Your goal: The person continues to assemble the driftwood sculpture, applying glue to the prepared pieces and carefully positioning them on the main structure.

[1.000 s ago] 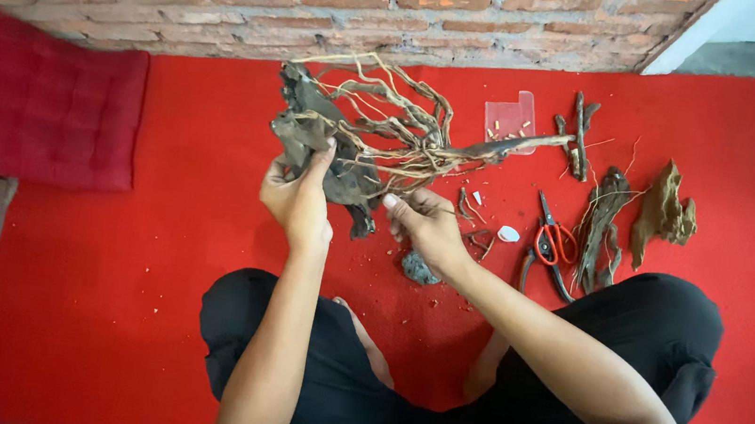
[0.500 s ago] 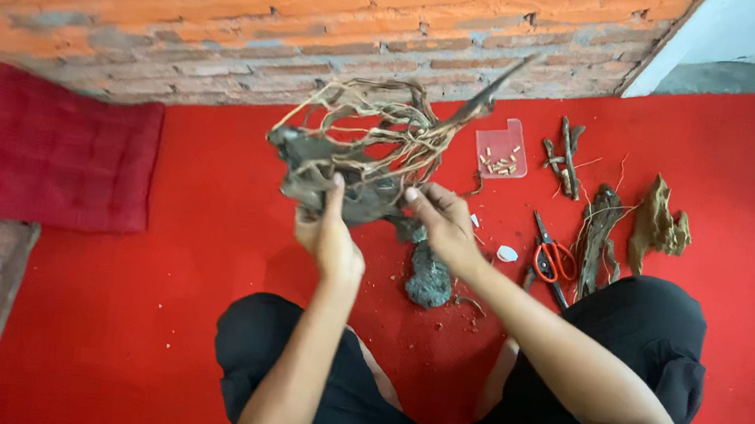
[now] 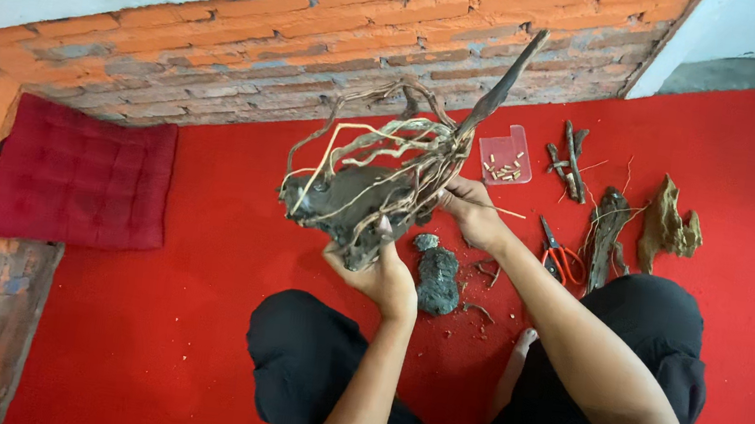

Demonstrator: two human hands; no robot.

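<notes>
Two hands on one piece: the driftwood root cluster (image 3: 371,183) is held up off the floor at frame centre. Left hand (image 3: 380,274) grips the dark lower chunk from below, fingers wrapped up around it, grip closed on the wood. Right hand (image 3: 472,211) closed on the right side of the tangle, where the pale thin roots meet the long dark branch that points to the upper right; its fingertips are buried in the roots, can't make out exactly which strand they pinch.

Below the hands, on the red carpet (image 3: 156,329): a dark grey rock (image 3: 437,280), with small crumbs and root bits scattered beside it.

One container only: a small clear plastic tray (image 3: 506,155), upper right of centre, lying flat, with a handful of small pale short pieces in it. Too small to tell what they are.

Right of the forearm: red-handled scissors (image 3: 559,257), partly cut off by the arm. Further right, a dark wood piece (image 3: 606,231), a tan wood piece (image 3: 667,221), and a bundle of short twigs (image 3: 570,154) above them.

Left edge: dark red cushion (image 3: 79,173) against the brick wall (image 3: 226,43). Person's legs in black, bottom of frame, partly cut off.
</notes>
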